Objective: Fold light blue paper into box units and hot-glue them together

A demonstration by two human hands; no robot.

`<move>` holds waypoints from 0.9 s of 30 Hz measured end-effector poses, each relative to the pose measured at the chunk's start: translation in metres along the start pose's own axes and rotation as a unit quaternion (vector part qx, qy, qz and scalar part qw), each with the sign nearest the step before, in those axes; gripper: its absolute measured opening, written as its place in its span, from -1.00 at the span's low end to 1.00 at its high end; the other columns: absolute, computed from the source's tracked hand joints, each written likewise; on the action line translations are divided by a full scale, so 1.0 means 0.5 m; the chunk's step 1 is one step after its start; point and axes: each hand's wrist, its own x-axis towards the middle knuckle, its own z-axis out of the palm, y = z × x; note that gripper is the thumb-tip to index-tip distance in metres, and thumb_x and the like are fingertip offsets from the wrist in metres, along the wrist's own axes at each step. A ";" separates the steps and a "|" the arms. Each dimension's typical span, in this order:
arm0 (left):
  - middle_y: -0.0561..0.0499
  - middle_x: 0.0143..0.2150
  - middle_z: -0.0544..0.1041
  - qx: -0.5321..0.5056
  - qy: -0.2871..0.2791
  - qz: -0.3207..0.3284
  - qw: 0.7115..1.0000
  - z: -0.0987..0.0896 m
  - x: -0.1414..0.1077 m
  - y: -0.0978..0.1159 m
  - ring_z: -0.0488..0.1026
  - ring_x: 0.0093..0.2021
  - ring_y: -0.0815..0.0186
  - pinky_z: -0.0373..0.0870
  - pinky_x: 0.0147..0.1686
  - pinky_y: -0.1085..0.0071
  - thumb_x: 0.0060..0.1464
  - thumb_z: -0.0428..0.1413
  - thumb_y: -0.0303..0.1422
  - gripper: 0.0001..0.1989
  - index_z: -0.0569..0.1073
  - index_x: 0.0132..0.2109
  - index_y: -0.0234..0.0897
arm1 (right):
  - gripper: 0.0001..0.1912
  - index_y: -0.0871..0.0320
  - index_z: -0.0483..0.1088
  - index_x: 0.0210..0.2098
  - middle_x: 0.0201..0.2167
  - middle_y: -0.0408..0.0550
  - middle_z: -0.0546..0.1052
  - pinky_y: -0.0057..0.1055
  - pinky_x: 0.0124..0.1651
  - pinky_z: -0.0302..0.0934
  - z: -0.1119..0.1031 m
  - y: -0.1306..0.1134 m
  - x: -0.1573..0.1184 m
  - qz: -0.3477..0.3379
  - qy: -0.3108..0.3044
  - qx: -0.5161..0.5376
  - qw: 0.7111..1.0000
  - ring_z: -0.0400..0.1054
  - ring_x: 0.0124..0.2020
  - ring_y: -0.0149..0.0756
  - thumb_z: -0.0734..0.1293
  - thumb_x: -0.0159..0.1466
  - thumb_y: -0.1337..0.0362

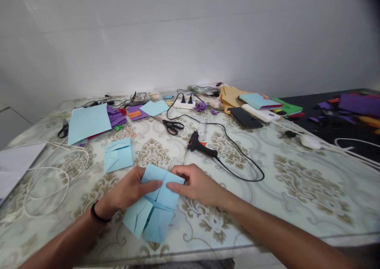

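Observation:
A light blue folded paper (158, 217), with flaps and creases meeting near its middle, is tilted between my two hands over the patterned tablecloth. My left hand (130, 187) grips its upper left edge, thumb lying on top. At the upper right corner, my right hand (194, 184) pinches the sheet with the thumb on its face; the fingers behind are partly hidden. A second folded light blue paper (118, 156) lies flat beyond my left hand. The black glue gun (202, 145) rests on the cloth past my right hand.
Black scissors (172, 127), a clear ruler (202, 130) and a white power strip (184, 104) lie farther back. The glue gun's cable loops on the right. White cable coils (67, 178) are at left. Blue sheets (89, 122), purple strips and a black phone (245, 117) are around.

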 end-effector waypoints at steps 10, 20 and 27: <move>0.04 -0.45 0.55 0.052 -0.010 -0.015 0.998 -0.002 0.007 -0.005 0.38 -0.49 0.37 0.31 -0.50 0.51 0.16 0.23 -0.13 -0.68 0.55 -0.37 -0.33 | -0.42 0.12 0.12 -0.54 -0.60 -0.27 0.10 -0.43 -0.48 -0.12 -0.001 -0.003 -0.001 -0.024 -0.002 -0.062 0.998 -0.03 -0.54 -0.44 0.26 0.40 -0.14; 0.07 -0.48 0.46 0.069 -0.017 -0.023 0.997 -0.002 0.004 -0.002 0.29 -0.51 0.40 0.23 -0.53 0.51 0.17 0.21 -0.09 -0.63 0.52 -0.37 -0.34 | -0.55 0.15 0.30 -0.45 -0.55 -0.24 0.25 -0.44 -0.45 -0.03 -0.007 -0.007 0.000 -0.015 -0.007 -0.017 1.000 0.09 -0.50 -0.41 0.38 0.32 -0.09; 0.10 -0.51 0.40 0.091 -0.007 -0.029 0.995 -0.003 0.001 -0.001 0.22 -0.52 0.43 0.16 -0.56 0.53 0.16 0.21 -0.09 -0.62 0.46 -0.41 -0.34 | -0.47 0.13 0.14 -0.55 -0.60 -0.28 0.08 -0.42 -0.48 -0.14 -0.007 -0.005 -0.001 -0.022 0.010 -0.068 0.997 -0.05 -0.54 -0.44 0.28 0.42 -0.04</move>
